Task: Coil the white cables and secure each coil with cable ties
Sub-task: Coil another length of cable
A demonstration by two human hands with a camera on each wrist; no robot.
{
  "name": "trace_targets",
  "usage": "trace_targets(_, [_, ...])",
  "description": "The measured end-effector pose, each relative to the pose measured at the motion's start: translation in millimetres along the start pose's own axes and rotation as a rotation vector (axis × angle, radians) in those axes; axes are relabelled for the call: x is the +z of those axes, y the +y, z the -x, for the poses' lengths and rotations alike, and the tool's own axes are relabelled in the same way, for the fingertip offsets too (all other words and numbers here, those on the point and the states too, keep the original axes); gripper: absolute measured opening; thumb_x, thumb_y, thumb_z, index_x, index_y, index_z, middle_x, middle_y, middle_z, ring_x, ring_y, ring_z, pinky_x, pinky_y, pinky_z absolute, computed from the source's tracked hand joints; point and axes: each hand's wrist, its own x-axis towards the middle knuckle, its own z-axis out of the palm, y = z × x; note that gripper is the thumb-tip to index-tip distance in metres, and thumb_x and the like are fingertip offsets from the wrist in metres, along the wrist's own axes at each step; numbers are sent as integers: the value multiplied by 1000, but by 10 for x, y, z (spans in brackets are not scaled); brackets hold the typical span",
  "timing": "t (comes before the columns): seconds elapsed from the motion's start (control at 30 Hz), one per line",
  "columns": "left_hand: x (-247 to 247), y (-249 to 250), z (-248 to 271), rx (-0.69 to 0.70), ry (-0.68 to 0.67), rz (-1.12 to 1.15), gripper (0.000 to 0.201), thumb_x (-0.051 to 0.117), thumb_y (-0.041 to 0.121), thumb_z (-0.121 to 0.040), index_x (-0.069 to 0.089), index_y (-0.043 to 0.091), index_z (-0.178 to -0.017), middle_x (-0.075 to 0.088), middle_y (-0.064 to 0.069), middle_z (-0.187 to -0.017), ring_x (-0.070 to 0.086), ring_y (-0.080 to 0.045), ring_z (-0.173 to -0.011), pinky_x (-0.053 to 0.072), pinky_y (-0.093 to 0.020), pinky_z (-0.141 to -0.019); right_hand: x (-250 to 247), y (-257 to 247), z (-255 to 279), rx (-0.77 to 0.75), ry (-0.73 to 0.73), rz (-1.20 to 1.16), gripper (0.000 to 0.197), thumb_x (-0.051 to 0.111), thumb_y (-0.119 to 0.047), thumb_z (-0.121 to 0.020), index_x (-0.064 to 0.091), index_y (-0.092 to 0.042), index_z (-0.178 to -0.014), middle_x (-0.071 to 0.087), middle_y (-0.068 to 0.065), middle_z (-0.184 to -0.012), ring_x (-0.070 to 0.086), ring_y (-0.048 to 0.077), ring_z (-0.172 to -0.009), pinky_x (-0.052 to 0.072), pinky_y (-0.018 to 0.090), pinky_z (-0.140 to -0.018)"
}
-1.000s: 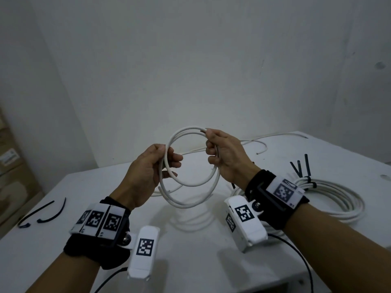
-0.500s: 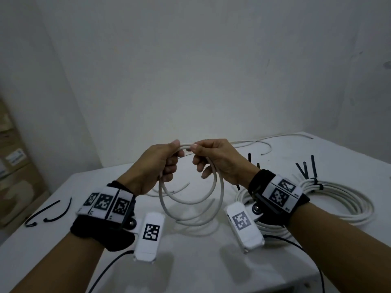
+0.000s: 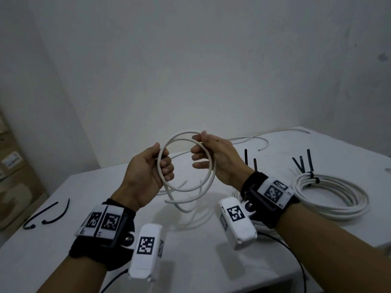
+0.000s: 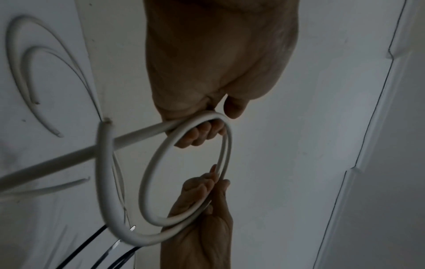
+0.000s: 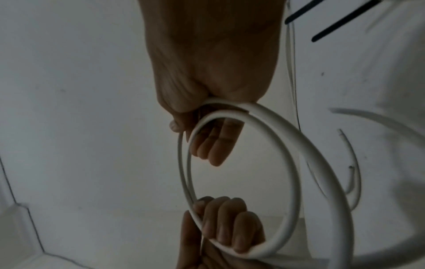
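A small coil of white cable (image 3: 183,189) with two or three loops hangs in the air above the white table (image 3: 63,240), both cut ends loose below it. My left hand (image 3: 161,157) grips the coil's left side, fingers curled round the strands. My right hand (image 3: 200,142) pinches the upper right of the coil between thumb and forefinger, the other fingers loosely spread. In the left wrist view my left hand's fingers (image 4: 200,134) wrap the cable coil (image 4: 147,182). In the right wrist view the cable coil (image 5: 294,163) runs through my right hand (image 5: 204,127).
A larger tied coil (image 3: 330,199) lies on the table at the right, black tie ends (image 3: 302,163) sticking up from it. Another coil lies under my right wrist. Two black cable ties (image 3: 50,214) lie at the left. A loose white cable (image 3: 254,140) trails along the back edge.
My hands, close together at the top of the coil half a second ago, have moved apart. The left now holds the coil's left side and the right its upper right.
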Motion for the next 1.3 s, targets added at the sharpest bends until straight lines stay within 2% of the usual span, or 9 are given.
trace_targets(0.23, [86, -108, 65, 67, 13, -50, 38, 34, 32, -103, 51, 11, -77, 48, -4, -57, 49, -20, -55, 44, -29, -58, 81, 34, -29, 16, 234, -156, 17, 45, -22, -98, 58, -13, -105, 58, 7, -64, 49, 14, -50, 40, 21, -43])
trace_targets(0.4, [130, -72, 38, 107, 63, 33, 37, 33, 33, -103, 48, 13, -76, 31, 4, -49, 31, -11, -42, 38, -22, -45, 57, 168, 39, -3, 185, -66, 19, 46, -21, -100, 58, -11, -109, 58, 8, -68, 55, 16, -49, 48, 25, -44])
trace_targets(0.5, [130, -80, 25, 129, 80, 62, 37, 33, 33, -104, 47, 13, -75, 31, 5, -49, 31, -10, -42, 37, -23, -46, 96, 228, 82, -4, 169, -89, 18, 46, -25, -100, 57, -13, -103, 56, 7, -63, 55, 18, -47, 50, 27, -44])
trace_targets(0.6, [84, -145, 39, 124, 49, 50, 36, 32, 31, -104, 45, 14, -75, 36, 2, -53, 38, -12, -48, 41, -25, -52, 133, 168, 22, 32, 196, -247, 22, 48, -32, -98, 57, -12, -96, 48, 2, -59, 46, 12, -44, 43, 20, -40])
trace_targets(0.73, [19, -139, 95, 115, -40, -113, 34, 31, 29, -104, 48, 11, -80, 55, -5, -62, 55, -19, -60, 50, -30, -62, 134, 71, -74, 111, 252, -358, 20, 56, -32, -94, 52, -15, -83, 34, -5, -53, 25, 4, -37, 21, 14, -31])
trace_targets(0.87, [-37, 19, 133, 176, -67, -520, 37, 32, 25, -104, 58, 8, -84, 72, -9, -78, 64, -21, -72, 51, -30, -71, 75, 42, -91, 190, 264, -372, 21, 57, -27, -94, 50, -16, -77, 30, -5, -49, 21, 4, -34, 17, 14, -27])
trace_targets(1.0, [-82, -30, 114, 313, 122, -810, 40, 34, 35, -103, 66, 14, -90, 72, -3, -95, 60, -14, -83, 45, -31, -76, 53, 54, -109, 178, 312, -392, 24, 57, -25, -94, 49, -16, -73, 30, -6, -46, 21, 4, -34, 16, 14, -27])
trace_targets(1.17, [-133, -275, 146, 292, 490, -488, 54, 29, 59, -96, 56, 13, -108, 63, -8, -98, 57, -21, -85, 43, -32, -69, 36, 60, -134, 145, 383, -457, 24, 58, -25, -94, 48, -17, -73, 31, -6, -45, 21, 5, -32, 16, 15, -26])
trace_targets(1.3, [-99, -512, 298, 183, 429, -530, 69, 26, 68, -89, 59, 12, -109, 68, -6, -98, 63, -21, -87, 47, -34, -77, 25, 60, -167, 128, 443, -473, 23, 57, -25, -94, 48, -17, -75, 30, -5, -48, 20, 6, -32, 16, 16, -26])
